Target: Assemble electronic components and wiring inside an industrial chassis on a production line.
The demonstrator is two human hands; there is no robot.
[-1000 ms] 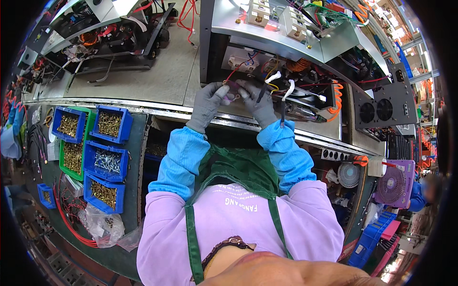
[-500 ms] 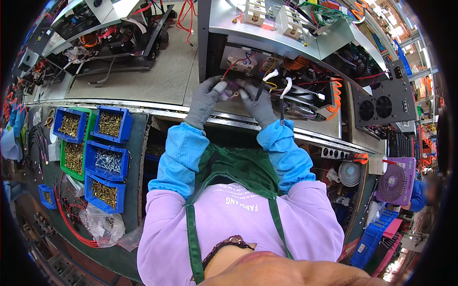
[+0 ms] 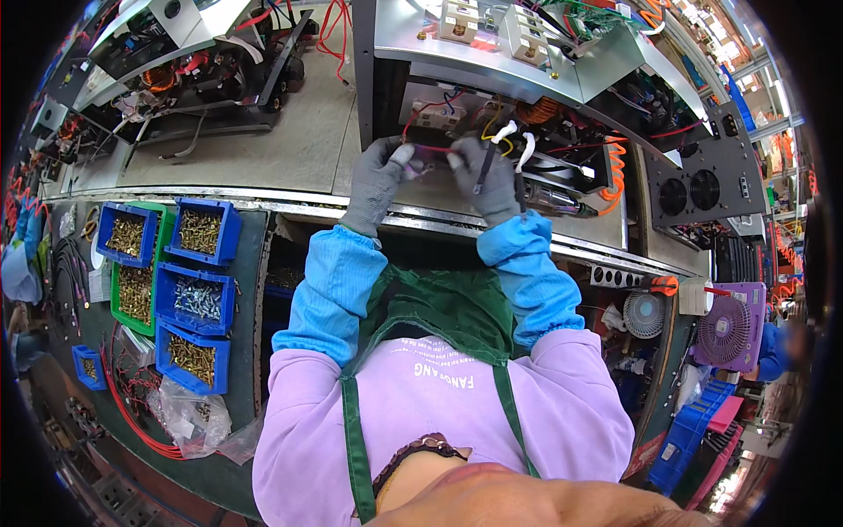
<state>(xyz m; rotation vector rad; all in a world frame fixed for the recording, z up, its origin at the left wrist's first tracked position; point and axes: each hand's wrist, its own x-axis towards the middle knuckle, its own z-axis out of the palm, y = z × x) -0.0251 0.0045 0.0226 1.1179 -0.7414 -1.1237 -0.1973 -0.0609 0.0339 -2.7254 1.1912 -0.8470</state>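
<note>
My gloved left hand (image 3: 376, 183) is closed, thumb against fingers, at the front opening of a metal equipment housing (image 3: 492, 66). My gloved right hand (image 3: 486, 180) pinches at the other end of a short stretch of red wire (image 3: 432, 148) running between both hands. A small ring terminal (image 3: 428, 169) with a purplish sleeve sticks out beside my left fingertips; how it is held is partly hidden. Black leads with white-wrapped ends (image 3: 503, 132) stand up by my right hand. Behind the hands, a pale terminal block (image 3: 442, 114) and a copper coil (image 3: 537, 112) sit inside the housing.
A power screwdriver (image 3: 558, 202) lies right of my right hand, near a coiled orange hose (image 3: 617, 167). Blue bins of screws (image 3: 195, 307) stand at left. Another opened unit (image 3: 202, 97) is at the far left; a black fan panel (image 3: 707, 176) stands at right.
My hands have moved apart, the right one shifting right, and red wire now spans the gap between them. The ring terminal stays near my left fingers.
</note>
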